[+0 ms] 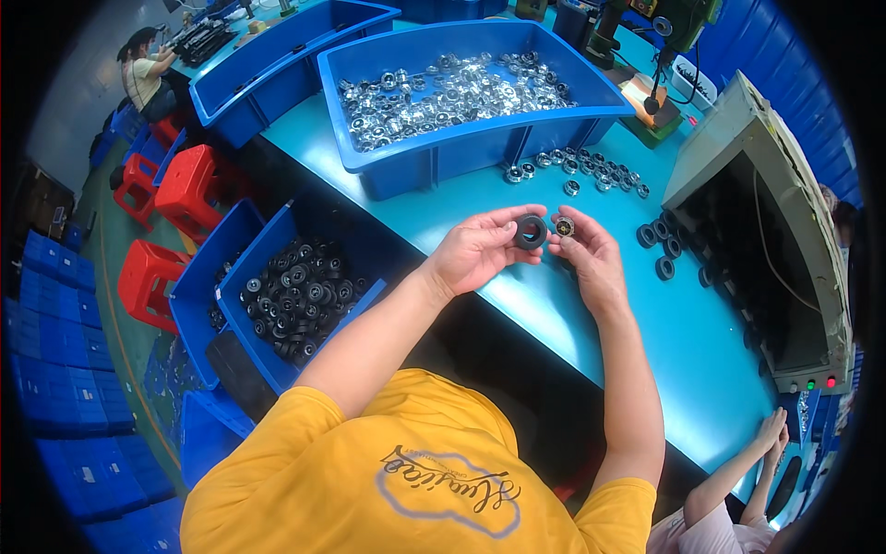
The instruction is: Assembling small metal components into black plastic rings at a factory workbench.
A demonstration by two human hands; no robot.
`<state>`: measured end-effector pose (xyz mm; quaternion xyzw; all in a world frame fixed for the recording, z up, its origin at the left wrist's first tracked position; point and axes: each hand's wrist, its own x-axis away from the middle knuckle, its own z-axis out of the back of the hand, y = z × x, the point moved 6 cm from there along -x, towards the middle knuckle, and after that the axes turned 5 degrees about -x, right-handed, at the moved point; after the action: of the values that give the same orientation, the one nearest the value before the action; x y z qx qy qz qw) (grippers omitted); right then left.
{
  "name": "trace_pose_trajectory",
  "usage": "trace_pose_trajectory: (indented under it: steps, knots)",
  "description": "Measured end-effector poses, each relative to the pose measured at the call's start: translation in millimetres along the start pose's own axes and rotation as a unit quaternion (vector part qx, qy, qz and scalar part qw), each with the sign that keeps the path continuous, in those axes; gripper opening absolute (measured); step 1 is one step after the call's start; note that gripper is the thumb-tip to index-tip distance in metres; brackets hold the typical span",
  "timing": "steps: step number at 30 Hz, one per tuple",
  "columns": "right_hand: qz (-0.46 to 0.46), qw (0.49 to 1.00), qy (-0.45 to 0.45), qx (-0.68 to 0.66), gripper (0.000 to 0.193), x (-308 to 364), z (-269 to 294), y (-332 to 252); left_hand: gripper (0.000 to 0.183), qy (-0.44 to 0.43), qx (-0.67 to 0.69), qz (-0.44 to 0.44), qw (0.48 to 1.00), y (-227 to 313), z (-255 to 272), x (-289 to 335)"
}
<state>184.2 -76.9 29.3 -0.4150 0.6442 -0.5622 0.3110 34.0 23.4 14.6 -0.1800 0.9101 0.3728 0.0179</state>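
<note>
Between the thumb and fingers of my left hand is a black rubber ring, its round opening facing me. My right hand pinches a small wheel hub with a dark centre, just right of the ring and apart from it. Both hands are raised over the front edge of the turquoise table. Beyond them, several shiny clear-and-silver hubs lie loose on the tabletop. To the right, several black rubber rings rest beside the opening of a grey machine housing.
A large blue bin full of shiny hubs stands at the back. Lower left, another blue bin holds black wheels. The grey housing borders the right side. Red stools stand at left. A co-worker's hands show lower right.
</note>
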Motion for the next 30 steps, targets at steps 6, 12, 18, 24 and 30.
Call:
trace_pose_trajectory:
  steps: [6, 12, 18, 24, 30]
  knots:
    - [-0.006, 1.0, 0.002, 0.018, 0.046, 0.1, 1.2, 0.8, 0.049, 0.015, 0.004, 0.004, 1.0, -0.3, 2.2, 1.2]
    - [-0.008, 0.999, 0.008, 0.037, 0.046, 1.0, 2.3, 0.7, 0.047, 0.014, 0.004, -0.008, 1.0, -0.4, 4.5, -0.1]
    - [-0.022, 0.999, 0.01, 0.04, 0.045, 1.5, 0.9, 0.7, 0.045, 0.02, -0.001, -0.015, 1.0, -0.2, 5.4, 0.1]
    - [-0.018, 0.999, 0.006, 0.043, 0.046, 1.6, 1.3, 1.0, 0.044, 0.026, 0.001, -0.02, 0.999, 0.4, 5.3, -0.2]
    - [-0.024, 0.999, 0.008, 0.045, 0.047, 3.0, 0.4, -0.4, 0.043, 0.032, 0.007, -0.018, 0.999, 0.0, 5.2, 0.4]
